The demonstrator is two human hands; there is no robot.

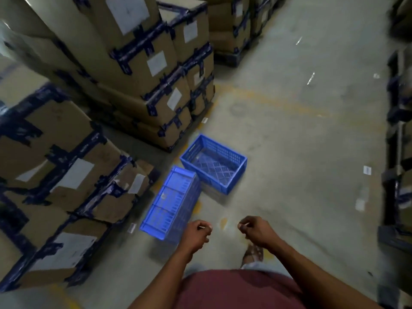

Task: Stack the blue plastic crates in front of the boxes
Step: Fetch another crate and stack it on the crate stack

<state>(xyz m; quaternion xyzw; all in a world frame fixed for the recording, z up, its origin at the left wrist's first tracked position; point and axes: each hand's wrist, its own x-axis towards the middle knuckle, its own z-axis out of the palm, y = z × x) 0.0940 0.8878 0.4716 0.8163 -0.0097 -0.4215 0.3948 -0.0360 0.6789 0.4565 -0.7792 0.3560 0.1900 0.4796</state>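
Observation:
Two blue plastic crates lie on the concrete floor beside stacked cardboard boxes (66,166). The farther crate (214,162) stands upright with its opening up and nothing in it. The nearer crate (172,201) is turned over or on its side, its slotted face up. My left hand (197,234) hangs over the near right corner of that crate, fingers loosely curled, holding nothing. My right hand (254,230) hovers over bare floor to the right, fingers also loosely curled and holding nothing. Neither hand touches a crate.
Tall stacks of taped boxes (142,63) stand behind the crates, with more at the back (231,30). Dark shelving (399,141) lines the right edge. An open aisle of floor runs between, marked by a faded yellow line (278,101). My sandalled foot (253,255) shows below my hands.

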